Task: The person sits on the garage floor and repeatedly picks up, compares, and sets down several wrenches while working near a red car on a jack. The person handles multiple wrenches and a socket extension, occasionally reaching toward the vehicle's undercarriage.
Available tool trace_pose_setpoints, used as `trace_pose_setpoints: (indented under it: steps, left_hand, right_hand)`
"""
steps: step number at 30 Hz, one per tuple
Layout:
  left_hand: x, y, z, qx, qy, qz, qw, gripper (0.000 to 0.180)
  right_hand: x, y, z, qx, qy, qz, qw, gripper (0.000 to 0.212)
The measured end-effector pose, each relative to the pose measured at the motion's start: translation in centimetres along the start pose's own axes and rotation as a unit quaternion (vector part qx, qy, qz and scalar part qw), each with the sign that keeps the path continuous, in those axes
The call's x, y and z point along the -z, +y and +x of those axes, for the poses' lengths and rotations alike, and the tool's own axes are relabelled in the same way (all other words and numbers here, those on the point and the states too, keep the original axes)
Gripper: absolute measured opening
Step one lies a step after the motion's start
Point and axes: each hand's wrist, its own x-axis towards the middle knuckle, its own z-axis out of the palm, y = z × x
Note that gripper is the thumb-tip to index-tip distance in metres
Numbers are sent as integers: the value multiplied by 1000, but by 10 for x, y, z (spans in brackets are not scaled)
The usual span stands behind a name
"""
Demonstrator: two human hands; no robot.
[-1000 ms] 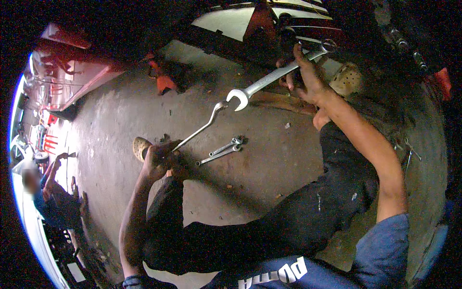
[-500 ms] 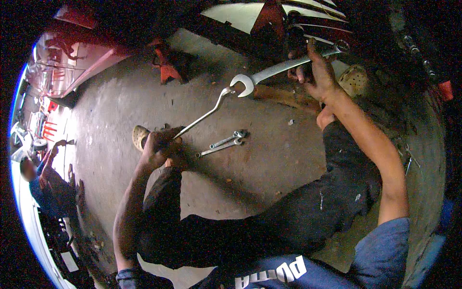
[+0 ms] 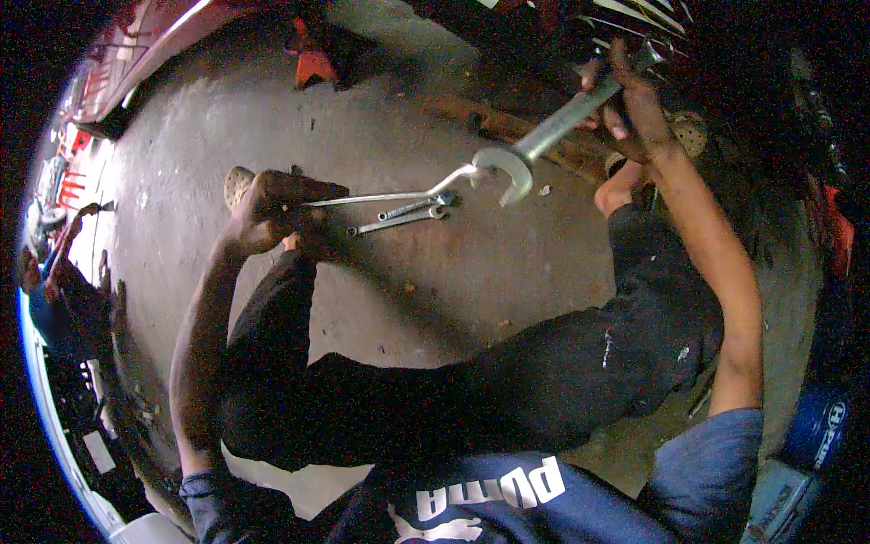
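Observation:
My left hand point(image 3: 272, 210) is closed around one end of a slim bent wrench point(image 3: 390, 197), held nearly level above the floor. Its far end meets the open jaw of a large combination wrench point(image 3: 564, 124); whether it is hooked into the jaw or only touching, I cannot tell. My right hand point(image 3: 642, 113) grips the large wrench near its ring end, its shank slanting down to the left. Under the slim wrench, two smaller combination wrenches point(image 3: 399, 220) lie side by side on the concrete floor point(image 3: 535, 258).
A red jack stand point(image 3: 314, 67) stands on the floor ahead. A wooden board point(image 3: 503, 122) lies beyond the large wrench. At far left is another person point(image 3: 56, 295), near red chairs point(image 3: 72, 189). A blue container point(image 3: 817, 431) sits at lower right.
The slim wrench has swung from a steep slant to almost level, and the large wrench now slants more steeply. The floor and jack stand have shifted upward in view.

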Motion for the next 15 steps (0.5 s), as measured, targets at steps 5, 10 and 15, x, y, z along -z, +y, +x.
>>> trace_pose_setpoints:
  steps: [5,10,15]
  left_hand:
    - [8,9,12,-115,-19,3,993,25]
    - [3,26,23,-198,-42,-92,975,25]
    - [-6,41,31,-202,-90,-116,968,24]
  right_hand:
    - [-11,5,2,-77,72,-36,994,55]
    - [-26,6,-2,-66,-85,27,994,42]
    - [-52,11,-12,-34,-147,122,981,39]
